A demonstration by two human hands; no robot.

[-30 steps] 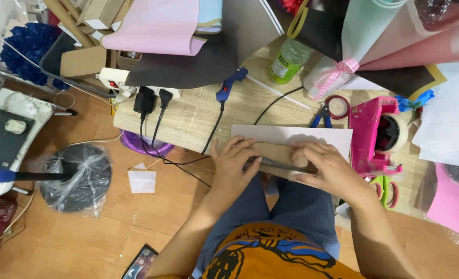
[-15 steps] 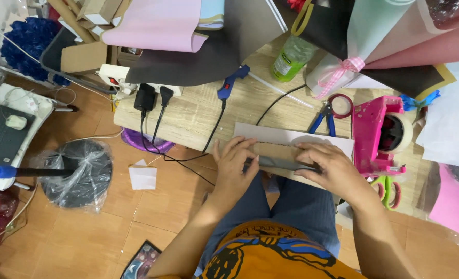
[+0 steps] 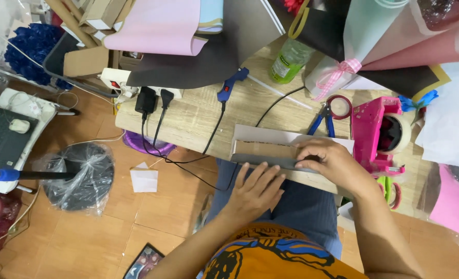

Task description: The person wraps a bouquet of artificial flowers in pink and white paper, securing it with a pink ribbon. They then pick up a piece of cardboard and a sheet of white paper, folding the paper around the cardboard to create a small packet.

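A long folded piece of grey and white cardboard (image 3: 268,149) lies along the near edge of a wooden table (image 3: 198,116). My left hand (image 3: 255,188) rests flat with fingers spread, fingertips against the near side flap of the cardboard. My right hand (image 3: 330,163) presses down on the right part of the cardboard, fingers curled over its raised flap. A white sheet (image 3: 291,136) shows behind the fold.
A blue glue gun (image 3: 232,83) with its cable, a pink tape dispenser (image 3: 382,135), blue-handled pliers (image 3: 320,120), a red tape ring (image 3: 339,106), a green bottle (image 3: 287,61) and rolled paper sheets (image 3: 160,31) crowd the table. Plugs (image 3: 152,99) hang at its left. A wrapped black fan base (image 3: 80,175) stands on the floor.
My left hand slid back from on top of the cardboard to its near edge and flattened. My right hand stayed on the right part. The view shifted slightly.
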